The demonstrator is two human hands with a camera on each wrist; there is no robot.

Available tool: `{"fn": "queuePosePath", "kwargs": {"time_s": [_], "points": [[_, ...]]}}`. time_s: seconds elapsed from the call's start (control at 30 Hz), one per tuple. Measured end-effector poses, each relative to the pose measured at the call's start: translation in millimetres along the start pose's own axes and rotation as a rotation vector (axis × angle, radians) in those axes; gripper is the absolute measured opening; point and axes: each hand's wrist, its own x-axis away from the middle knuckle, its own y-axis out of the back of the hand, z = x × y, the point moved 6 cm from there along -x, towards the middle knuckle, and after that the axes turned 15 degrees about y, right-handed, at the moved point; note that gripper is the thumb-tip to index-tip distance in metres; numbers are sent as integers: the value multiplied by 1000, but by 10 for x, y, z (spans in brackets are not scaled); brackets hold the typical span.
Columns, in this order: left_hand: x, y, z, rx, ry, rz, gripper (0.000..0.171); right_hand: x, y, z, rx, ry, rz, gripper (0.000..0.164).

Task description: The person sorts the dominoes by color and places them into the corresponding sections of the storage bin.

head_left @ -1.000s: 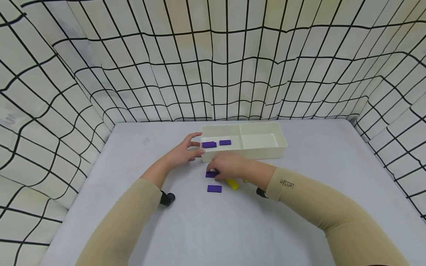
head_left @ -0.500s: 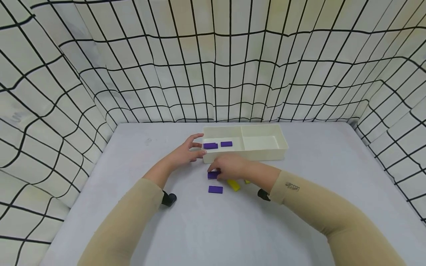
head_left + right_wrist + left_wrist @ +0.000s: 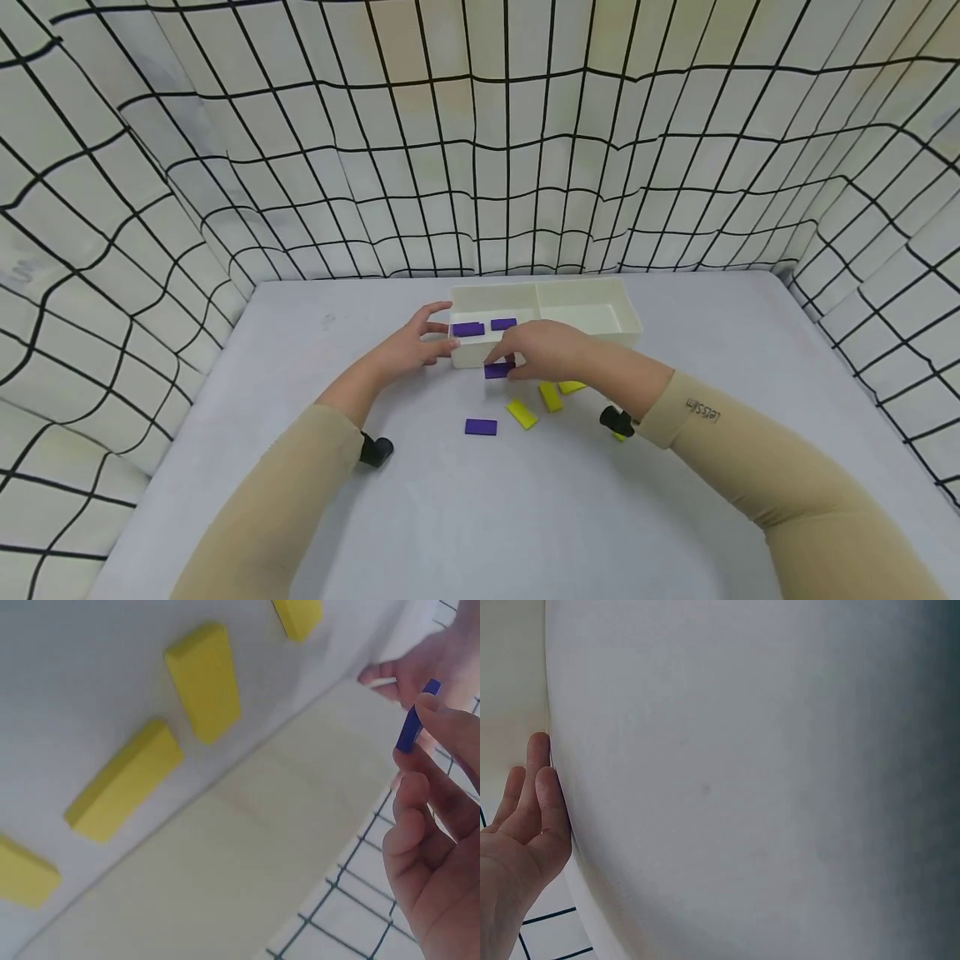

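Observation:
My right hand (image 3: 551,350) pinches a purple rectangular block (image 3: 497,371) between thumb and fingertips, in front of the white box's (image 3: 468,357) near wall. In the right wrist view this block (image 3: 416,720) looks bluer and is held along its narrow sides. My left hand (image 3: 411,346) rests against the box's left end with its fingers spread and nearly straight. Inside the left compartment lie purple blocks (image 3: 468,329), with one more purple block (image 3: 503,324) beside them. Another purple block (image 3: 481,427) lies on the table nearer to me.
Several yellow blocks lie on the table in front of the box, among them one yellow block (image 3: 521,414) and another (image 3: 551,397). A divider splits the box into two compartments. Black-lined netting (image 3: 510,167) rises behind and at both sides.
My right hand has picked up the purple block from the table and moved it up and right toward the box, uncovering yellow blocks. The left hand stays at the box's end.

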Motion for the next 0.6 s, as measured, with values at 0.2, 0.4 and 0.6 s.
{"fn": "queuePosePath", "kwargs": {"time_s": [0.2, 0.4, 0.6], "points": [[4, 13, 8, -1, 11, -9, 79, 130, 202, -127, -18, -27, -50, 36], [-8, 24, 41, -3, 10, 1, 82, 154, 325, -234, -26, -63, -66, 35], [0, 5, 21, -7, 10, 8, 80, 96, 358, -333, -31, -82, -66, 36]]}}
